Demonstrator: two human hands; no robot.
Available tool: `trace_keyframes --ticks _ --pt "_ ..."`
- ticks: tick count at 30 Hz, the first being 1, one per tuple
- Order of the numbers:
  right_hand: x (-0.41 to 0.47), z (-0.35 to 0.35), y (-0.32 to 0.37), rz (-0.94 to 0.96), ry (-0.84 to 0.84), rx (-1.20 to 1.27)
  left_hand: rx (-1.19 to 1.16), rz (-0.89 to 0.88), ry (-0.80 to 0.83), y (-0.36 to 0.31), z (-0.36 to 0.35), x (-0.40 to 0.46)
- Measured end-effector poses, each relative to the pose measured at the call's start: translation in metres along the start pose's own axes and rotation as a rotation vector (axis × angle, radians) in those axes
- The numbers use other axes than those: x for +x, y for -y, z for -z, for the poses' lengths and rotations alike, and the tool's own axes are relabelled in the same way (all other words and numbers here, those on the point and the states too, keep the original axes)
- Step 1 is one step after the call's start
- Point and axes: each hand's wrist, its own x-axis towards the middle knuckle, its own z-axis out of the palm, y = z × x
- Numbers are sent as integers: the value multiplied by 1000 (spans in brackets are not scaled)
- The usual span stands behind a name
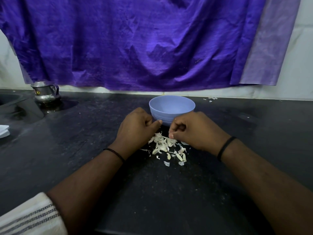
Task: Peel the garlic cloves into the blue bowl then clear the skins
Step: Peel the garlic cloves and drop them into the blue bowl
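Peeling over skins (166, 145), both hands curled, contents hidden
Risk: left hand (135, 127) or right hand (191, 131) nudges bowl (171, 110)

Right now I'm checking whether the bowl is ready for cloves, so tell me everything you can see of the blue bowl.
The round, pale blue bowl, plastic by its look, stands upright on the dark stone counter just below the purple cloth. Faint ridges ring its lower wall. The part of its inside that shows holds nothing; its bottom is hidden. Both hands sit in front of it, and the left hand overlaps its near wall; contact cannot be told. Pale garlic skins lie in front of it.
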Motion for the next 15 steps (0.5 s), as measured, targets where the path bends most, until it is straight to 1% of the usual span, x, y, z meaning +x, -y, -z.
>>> trace_keyframes --ticks 2,6,8,11,15 --pt "-1 -3 3 20 24 -11 11 -3 15 1 -1 0" --pt "0 -9 5 -2 135 -88 -9 -27 59 1 -2 0" --pt "1 -9 4 -18 146 -110 -8 -23 57 1 -3 0" --pt "1 -5 3 -20 128 -77 -8 -21 50 0 -2 0" --pt "2 3 -1 -33 25 84 -62 -55 29 -2 -2 -2"
